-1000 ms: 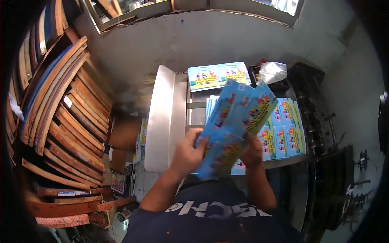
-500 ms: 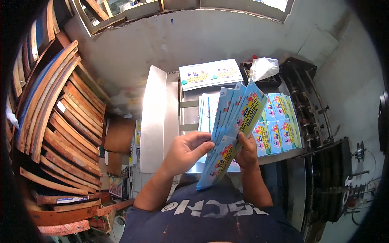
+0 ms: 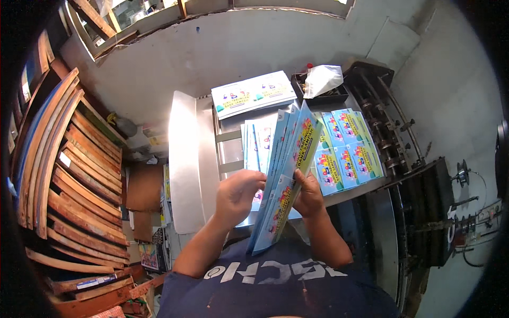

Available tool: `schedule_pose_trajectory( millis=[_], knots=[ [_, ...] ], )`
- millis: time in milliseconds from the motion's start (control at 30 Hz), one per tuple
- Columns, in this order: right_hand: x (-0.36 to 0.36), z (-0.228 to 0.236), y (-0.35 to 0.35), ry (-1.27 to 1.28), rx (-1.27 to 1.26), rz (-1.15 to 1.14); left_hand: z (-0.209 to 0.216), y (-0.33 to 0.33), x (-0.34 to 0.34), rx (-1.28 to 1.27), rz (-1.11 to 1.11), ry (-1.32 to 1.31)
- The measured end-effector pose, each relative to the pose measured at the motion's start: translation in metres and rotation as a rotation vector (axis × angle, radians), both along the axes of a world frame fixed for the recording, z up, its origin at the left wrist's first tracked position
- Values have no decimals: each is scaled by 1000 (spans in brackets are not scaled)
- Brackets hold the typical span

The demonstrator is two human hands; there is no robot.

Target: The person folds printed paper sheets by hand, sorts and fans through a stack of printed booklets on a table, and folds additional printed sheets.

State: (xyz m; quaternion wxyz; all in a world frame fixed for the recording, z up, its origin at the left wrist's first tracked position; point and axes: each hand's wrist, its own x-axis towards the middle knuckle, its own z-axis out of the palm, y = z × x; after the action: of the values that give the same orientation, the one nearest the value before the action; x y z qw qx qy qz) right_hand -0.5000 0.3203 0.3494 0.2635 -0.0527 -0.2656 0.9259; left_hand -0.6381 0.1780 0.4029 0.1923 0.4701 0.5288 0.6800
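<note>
My right hand (image 3: 310, 197) grips a fanned sheaf of blue printed booklets (image 3: 281, 196) with its thumb on the front. The sheaf stands tilted before my chest, its upper ends spread and its lower end close to my shirt. My left hand (image 3: 237, 197) is at the sheaf's left edge, fingers curled and drawn together; whether a sheet is between them is hidden. Behind the sheaf, more blue booklets (image 3: 251, 143) lie on the metal table.
Several booklets (image 3: 350, 124) lie in rows at the table's right. A white printed stack (image 3: 254, 94) and a black box (image 3: 333, 96) with white wrapping stand at the back. Dark machinery with rollers (image 3: 389, 143) borders the right; curved wooden boards (image 3: 90, 185) fill the left.
The view has shifted, so the table sits further left in it. The sheaf is turned more edge-on and upright. My left hand's thumb and fingers, apart before, have curled in toward the sheaf's edge.
</note>
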Motion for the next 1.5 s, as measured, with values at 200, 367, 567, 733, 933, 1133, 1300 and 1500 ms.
schedule_pose_trajectory(
  millis=[200,367,567,733,933,1133,1300,1500],
  knots=[
    [-7,-10,-8,-60,-29,-46,-6,10,-9,228,418,816],
    [-16,-21,-16,-106,-70,20,-22,17,1,300,462,615],
    [-26,-8,-26,-126,-91,30,-29,33,-15,384,582,668],
    [-33,-9,-34,-112,-133,95,-28,37,-25,412,653,722],
    [-36,-2,-40,-131,-111,45,-25,42,-41,374,792,809],
    [-37,8,-40,-124,-90,-61,-15,53,-32,306,828,736],
    [-18,5,6,-99,196,-182,13,31,-25,-5,251,250],
    [6,9,27,-158,376,-147,31,16,-33,-205,-19,161]
  ],
)
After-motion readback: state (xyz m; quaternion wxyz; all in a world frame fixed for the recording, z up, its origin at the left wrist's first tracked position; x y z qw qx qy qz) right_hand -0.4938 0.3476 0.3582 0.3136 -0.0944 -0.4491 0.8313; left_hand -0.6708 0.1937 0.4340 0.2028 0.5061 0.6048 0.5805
